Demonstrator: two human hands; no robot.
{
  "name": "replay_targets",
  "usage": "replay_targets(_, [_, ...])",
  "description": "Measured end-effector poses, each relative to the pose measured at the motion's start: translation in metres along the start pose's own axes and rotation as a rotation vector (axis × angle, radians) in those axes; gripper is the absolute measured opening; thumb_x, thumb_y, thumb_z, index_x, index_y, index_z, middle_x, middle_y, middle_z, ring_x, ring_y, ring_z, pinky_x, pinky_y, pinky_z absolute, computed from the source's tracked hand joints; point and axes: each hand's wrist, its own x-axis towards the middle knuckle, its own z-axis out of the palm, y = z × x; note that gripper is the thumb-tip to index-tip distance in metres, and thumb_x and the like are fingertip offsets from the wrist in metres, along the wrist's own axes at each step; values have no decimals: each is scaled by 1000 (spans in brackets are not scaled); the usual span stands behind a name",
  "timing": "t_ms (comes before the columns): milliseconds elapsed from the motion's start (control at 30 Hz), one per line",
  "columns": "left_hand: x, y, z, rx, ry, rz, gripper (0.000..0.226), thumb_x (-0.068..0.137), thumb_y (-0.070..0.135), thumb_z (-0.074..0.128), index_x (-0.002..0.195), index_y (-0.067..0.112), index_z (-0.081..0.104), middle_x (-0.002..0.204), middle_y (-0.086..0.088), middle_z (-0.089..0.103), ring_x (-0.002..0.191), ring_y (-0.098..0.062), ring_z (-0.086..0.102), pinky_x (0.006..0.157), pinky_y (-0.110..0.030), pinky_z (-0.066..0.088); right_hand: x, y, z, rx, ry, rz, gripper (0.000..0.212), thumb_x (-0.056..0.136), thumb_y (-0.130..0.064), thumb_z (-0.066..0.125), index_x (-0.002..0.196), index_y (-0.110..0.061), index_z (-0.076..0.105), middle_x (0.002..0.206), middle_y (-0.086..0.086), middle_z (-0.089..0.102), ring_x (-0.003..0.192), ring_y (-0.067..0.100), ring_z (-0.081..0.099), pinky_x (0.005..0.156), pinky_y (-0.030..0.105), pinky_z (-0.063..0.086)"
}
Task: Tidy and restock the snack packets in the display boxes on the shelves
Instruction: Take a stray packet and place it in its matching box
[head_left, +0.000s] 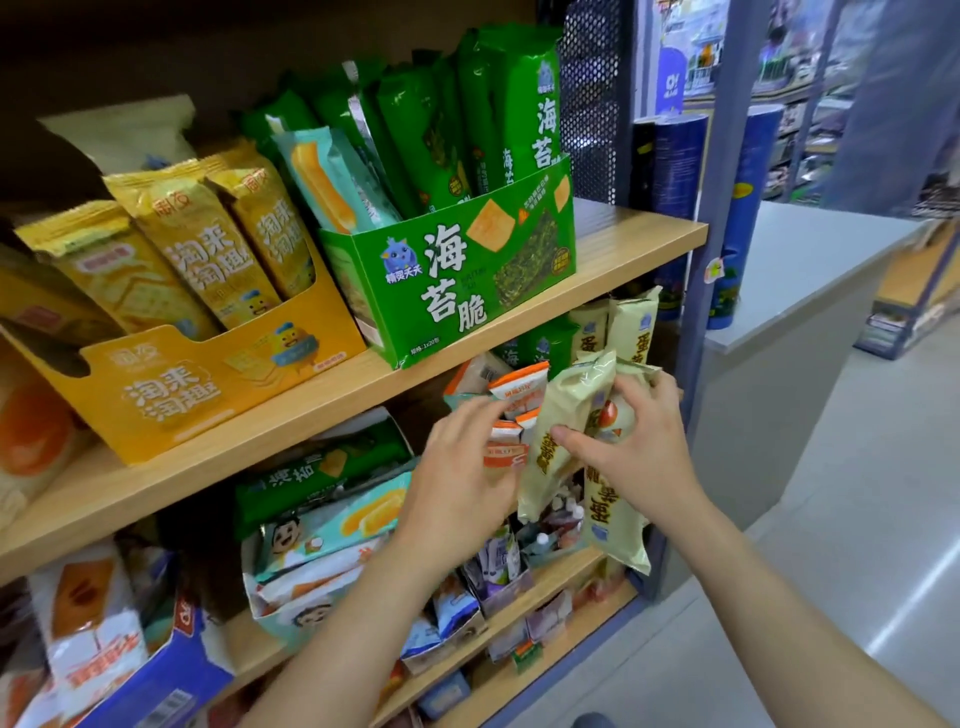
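Two glossy cream packets (558, 431) with brown lettering lean tilted in my right hand (639, 447), fingers curled over their tops, thumb pressed on the front one. Just left, my left hand (467, 467) touches orange-and-white packets (514, 392); whether it pinches them I cannot tell. Above both hands stands a green seaweed display box (447, 291).

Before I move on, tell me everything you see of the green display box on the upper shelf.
The green display box is printed cardboard with white Chinese characters, a blue mascot and cracker and seaweed pictures. Open-topped with a lower front wall, it stands angled at the right end of the wooden shelf, beside the yellow display box. Upright green packets fill it; one light-blue packet leans at its front left.
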Motion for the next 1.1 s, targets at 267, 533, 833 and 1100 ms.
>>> replay_targets(267, [-26,29,-20,-372,91,-220,44,84,38,72,121,34,50,100,15,67,90,-4,65,79,-37,56,-10,-62,-15,239,-299,-37,22,76,-60,69,96,-51,64,108,-7,55,104,3,54,93,29,46])
replay_targets(533, [-71,21,-118,-569,241,-279,50,81,27,76,116,48,47,101,25,69,90,4,67,79,-22,55,-3,-141,-7,533,-437,-67,89,74,-11,80,129,-65,34,108,-5,68,91,17,73,72,40,61])
replay_targets(833, [-145,14,-278,-490,684,-181,28,84,44,65,105,26,62,95,8,74,87,-12,71,70,-29,59,21,-303,33,740,-535,-352,46,68,-29,74,112,-27,62,99,0,76,85,17,74,62,29,59])
replay_targets(1100, [-199,-38,-415,-98,1172,-168,46,76,56,67,105,21,59,97,1,72,87,-18,68,83,-51,55,15,-437,92,965,-351,-661,59,69,-27,83,114,-31,44,111,-4,64,100,8,66,78,28,58])
